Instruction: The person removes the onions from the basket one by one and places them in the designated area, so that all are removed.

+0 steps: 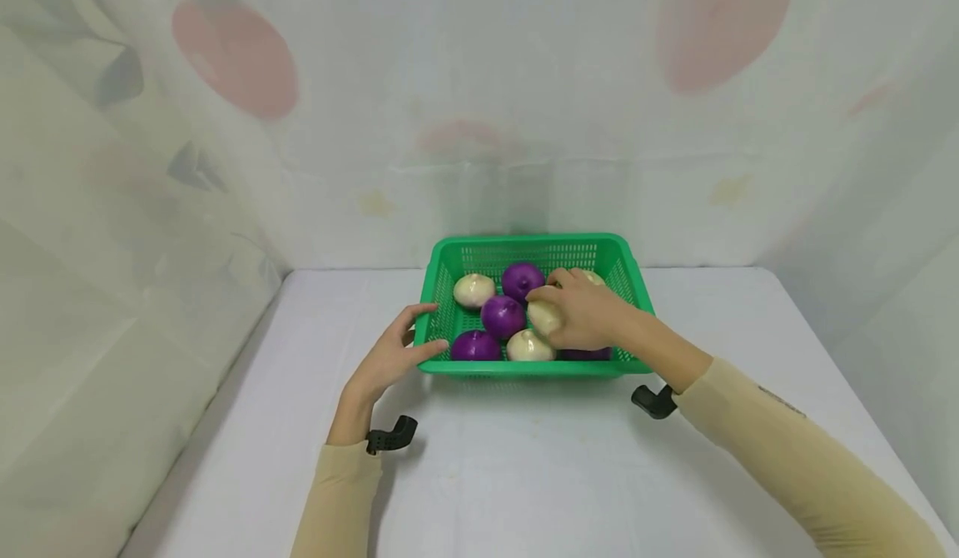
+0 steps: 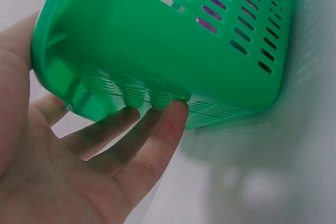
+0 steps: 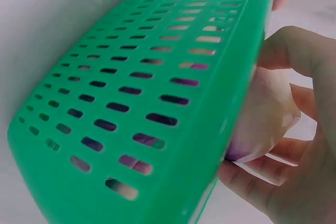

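Note:
A green perforated basket (image 1: 517, 368) holds several turnips, some with their glossy purple side up, such as the purple turnip (image 1: 503, 316), others with their white side up, such as the white turnip (image 1: 474, 291). My right hand (image 1: 588, 312) grips a turnip (image 1: 544, 316) over the basket's right half. In the right wrist view that turnip (image 3: 268, 111) is white with a purple underside and a pointed tip. At the basket's left end, my left hand (image 1: 390, 358) holds the rim. Its fingers (image 2: 157, 150) touch the outer wall in the left wrist view. My right hand partly covers turnips beneath it.
The basket stands on a white-covered table (image 1: 524, 475), near the back edge. A pale patterned curtain (image 1: 479, 83) hangs behind it, with more sheeting at both sides. Each wrist carries a black camera mount (image 1: 393, 435).

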`<state>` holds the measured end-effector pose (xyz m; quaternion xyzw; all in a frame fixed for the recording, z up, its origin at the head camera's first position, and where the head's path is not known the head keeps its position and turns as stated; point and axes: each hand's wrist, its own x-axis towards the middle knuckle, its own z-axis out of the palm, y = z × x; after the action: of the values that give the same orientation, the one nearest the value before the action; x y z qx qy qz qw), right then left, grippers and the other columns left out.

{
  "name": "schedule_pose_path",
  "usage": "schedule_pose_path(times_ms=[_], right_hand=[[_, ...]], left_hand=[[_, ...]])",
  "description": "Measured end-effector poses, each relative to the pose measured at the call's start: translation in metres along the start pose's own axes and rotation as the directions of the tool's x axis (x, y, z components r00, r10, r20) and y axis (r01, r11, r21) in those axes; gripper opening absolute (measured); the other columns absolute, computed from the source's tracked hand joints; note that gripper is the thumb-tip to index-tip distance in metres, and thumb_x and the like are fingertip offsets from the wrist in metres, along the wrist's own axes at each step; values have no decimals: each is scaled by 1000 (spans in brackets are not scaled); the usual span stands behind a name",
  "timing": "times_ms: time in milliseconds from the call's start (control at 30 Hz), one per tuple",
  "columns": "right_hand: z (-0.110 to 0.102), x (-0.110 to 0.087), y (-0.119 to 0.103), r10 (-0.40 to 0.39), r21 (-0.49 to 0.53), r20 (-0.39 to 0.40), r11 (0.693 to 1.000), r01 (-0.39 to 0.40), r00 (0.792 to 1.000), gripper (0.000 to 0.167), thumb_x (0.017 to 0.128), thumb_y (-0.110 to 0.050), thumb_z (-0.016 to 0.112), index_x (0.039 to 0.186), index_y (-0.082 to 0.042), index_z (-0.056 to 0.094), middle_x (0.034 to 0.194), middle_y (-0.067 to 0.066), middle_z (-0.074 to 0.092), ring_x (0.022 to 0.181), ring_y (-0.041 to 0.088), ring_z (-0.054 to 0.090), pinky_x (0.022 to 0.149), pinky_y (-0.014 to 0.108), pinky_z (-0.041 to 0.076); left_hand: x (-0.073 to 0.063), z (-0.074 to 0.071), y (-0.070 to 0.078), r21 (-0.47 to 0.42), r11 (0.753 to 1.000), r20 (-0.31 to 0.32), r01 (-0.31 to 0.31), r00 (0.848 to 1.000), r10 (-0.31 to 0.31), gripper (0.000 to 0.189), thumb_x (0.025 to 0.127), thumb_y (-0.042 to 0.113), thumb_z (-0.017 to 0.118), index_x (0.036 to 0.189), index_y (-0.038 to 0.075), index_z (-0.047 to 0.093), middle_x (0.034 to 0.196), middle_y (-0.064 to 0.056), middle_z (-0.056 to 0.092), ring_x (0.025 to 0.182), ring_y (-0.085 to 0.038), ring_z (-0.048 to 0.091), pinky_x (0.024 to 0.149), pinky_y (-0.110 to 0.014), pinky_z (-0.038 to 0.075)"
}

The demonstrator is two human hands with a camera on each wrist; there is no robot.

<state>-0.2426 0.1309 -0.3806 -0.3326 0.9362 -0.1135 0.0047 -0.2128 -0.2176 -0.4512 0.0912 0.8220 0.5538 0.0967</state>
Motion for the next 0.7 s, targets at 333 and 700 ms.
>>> schedule_pose_path(times_ms=[333, 700], right_hand=[[-12, -19, -10, 64, 136, -6, 989, -62, 998, 63, 73, -21, 69, 136, -24, 64, 134, 9, 51, 120, 30, 44, 74, 39, 48], [-32, -43, -12, 101, 199, -123, 977, -75, 987, 56, 77, -26, 73, 132, -28, 65, 130, 5, 50, 117, 27, 43, 73, 39, 51]], left_hand=[[-2, -2, -2, -5, 1000, 4, 9, 1000, -9, 76, 88, 47, 78, 152, 29, 42, 163, 2, 29, 144, -38, 37, 107, -68, 33], [-1, -2, -2, -2, 1000, 9, 2, 1000, -2, 74, 89, 47, 78, 151, 27, 42, 161, 3, 31, 143, -38, 38, 106, -68, 33]])
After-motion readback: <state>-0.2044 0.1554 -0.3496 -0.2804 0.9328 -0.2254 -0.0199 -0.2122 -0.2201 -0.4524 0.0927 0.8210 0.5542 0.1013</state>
